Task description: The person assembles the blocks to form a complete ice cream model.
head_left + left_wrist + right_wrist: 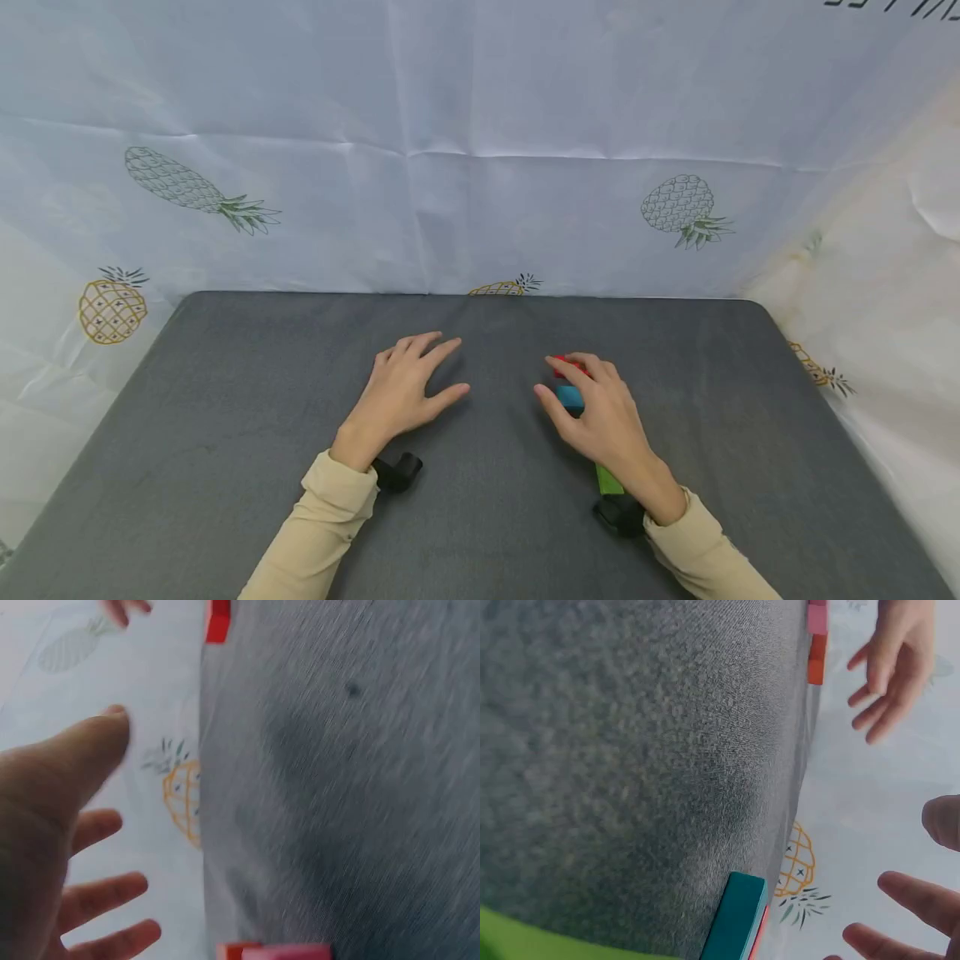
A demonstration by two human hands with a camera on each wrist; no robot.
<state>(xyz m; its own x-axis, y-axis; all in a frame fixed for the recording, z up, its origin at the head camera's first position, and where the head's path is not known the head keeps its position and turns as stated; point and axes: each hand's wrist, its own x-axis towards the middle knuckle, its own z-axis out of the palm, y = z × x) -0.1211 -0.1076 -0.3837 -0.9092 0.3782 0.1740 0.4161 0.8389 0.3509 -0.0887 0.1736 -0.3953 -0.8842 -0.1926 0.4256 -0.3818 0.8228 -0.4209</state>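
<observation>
My left hand [401,387] hovers over the left middle of the table, fingers spread and holding nothing. An orange block [817,664] and a pink block [817,619] lie on the table near it, hidden beneath it in the head view. To the right, my right hand [607,417] is held above a column of blocks with fingers apart. Its fingers partly cover a red block [560,372] at the far end. Nearer comes a blue block [570,398], beside the thumb. A green block [609,481] shows partly under the wrist.
The dark grey table [495,517] has rounded far corners. Behind it hangs a white cloth [465,217] printed with pineapples, which also covers the sides. Black wrist straps [397,473] sit at both cuffs.
</observation>
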